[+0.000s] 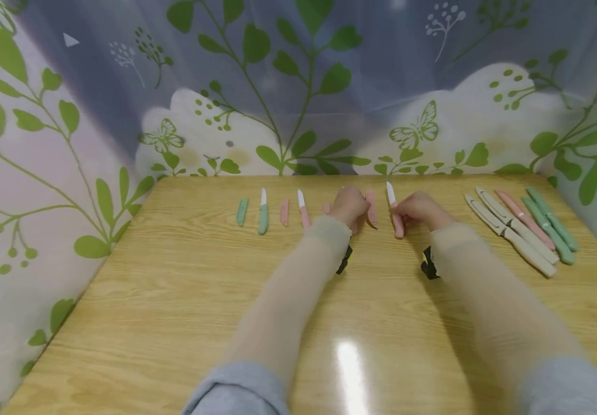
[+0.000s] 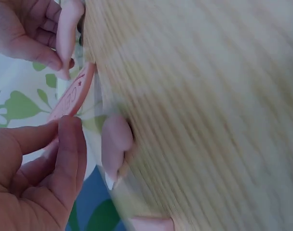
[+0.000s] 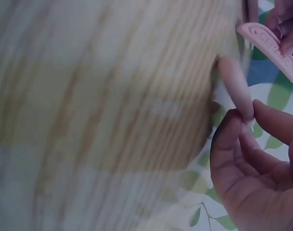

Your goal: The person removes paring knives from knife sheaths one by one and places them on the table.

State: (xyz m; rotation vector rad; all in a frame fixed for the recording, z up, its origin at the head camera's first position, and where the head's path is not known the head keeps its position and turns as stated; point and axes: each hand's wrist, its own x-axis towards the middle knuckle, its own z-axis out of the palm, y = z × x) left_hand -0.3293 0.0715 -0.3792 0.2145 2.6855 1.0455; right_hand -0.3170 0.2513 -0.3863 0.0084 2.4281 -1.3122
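My left hand (image 1: pixel 349 206) pinches a pink knife sheath (image 1: pixel 371 208) with raised lettering, its edge tilted up off the tabletop in the left wrist view. Just to the right, my right hand (image 1: pixel 422 210) grips the pink handle of a small knife (image 1: pixel 398 223), whose white blade points toward the back wall. Behind my left hand, another pink handle (image 2: pixel 116 144) lies on the wood, mostly hidden in the head view. Left of that hand are a partly covered pink sheath (image 1: pixel 326 208) and a bare pink-handled knife (image 1: pixel 303 208).
Farther left lie a pink sheath (image 1: pixel 284 212), a green-handled knife (image 1: pixel 263 214) and a green sheath (image 1: pixel 242 212). At the right, several sheathed knives (image 1: pixel 524 222) in beige, pink and green lie slanted together. A leaf-patterned cloth (image 1: pixel 298 115) rises behind the wooden table (image 1: pixel 174 300).
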